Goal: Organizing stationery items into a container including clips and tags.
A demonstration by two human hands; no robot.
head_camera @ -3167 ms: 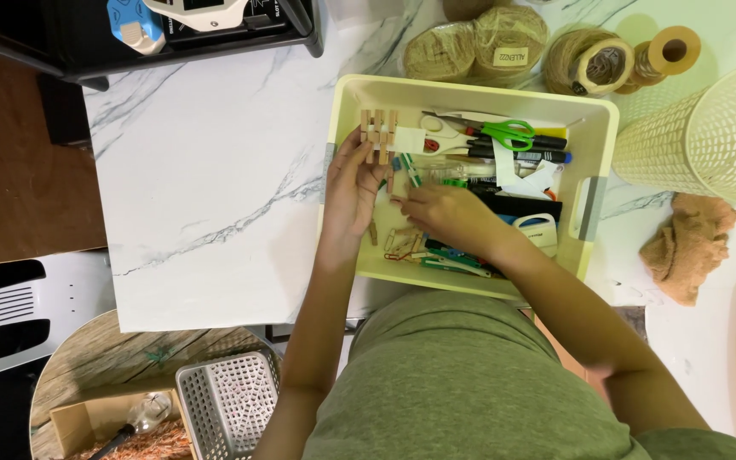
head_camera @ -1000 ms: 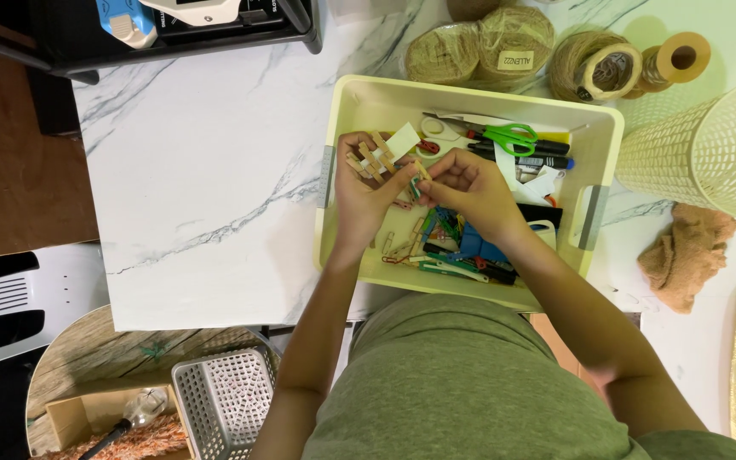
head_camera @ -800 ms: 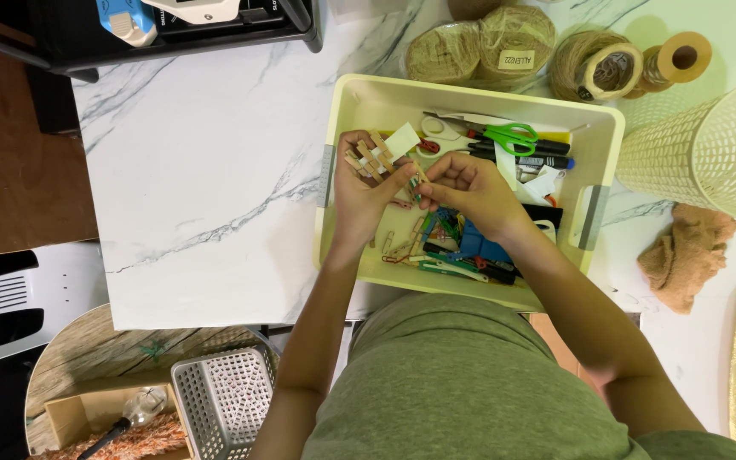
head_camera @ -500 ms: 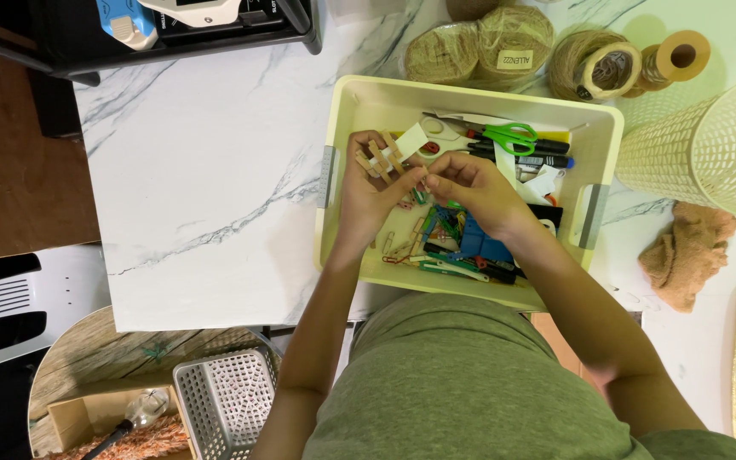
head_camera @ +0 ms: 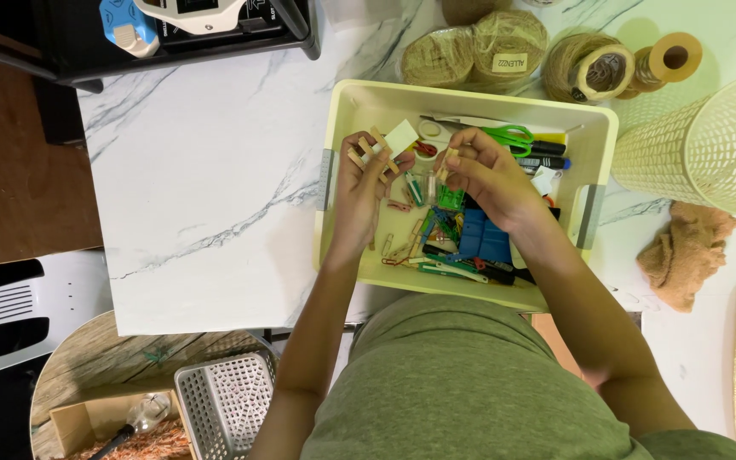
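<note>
Your left hand [head_camera: 361, 189] is curled over the left part of the pale yellow bin [head_camera: 344, 106], fingers closed on a small bunch of wooden clothespins [head_camera: 371, 153] with a white card [head_camera: 401, 136] poking out beside them. Your right hand [head_camera: 489, 175] sits just beside it, thumb and fingertips pinched on one more wooden clothespin [head_camera: 447, 163]. Both hands hang above the clutter: green scissors [head_camera: 508, 135], dark markers [head_camera: 545, 154], blue clips [head_camera: 480, 238]. The bunch looks loosely stacked, so adding another peg could lever one out and drop it back among the look-alike pegs [head_camera: 398, 247] on the bin floor. The card may slip too, as only the pegs seem to pin it. Mind the scissors just beyond your right knuckles if you reach deeper
</note>
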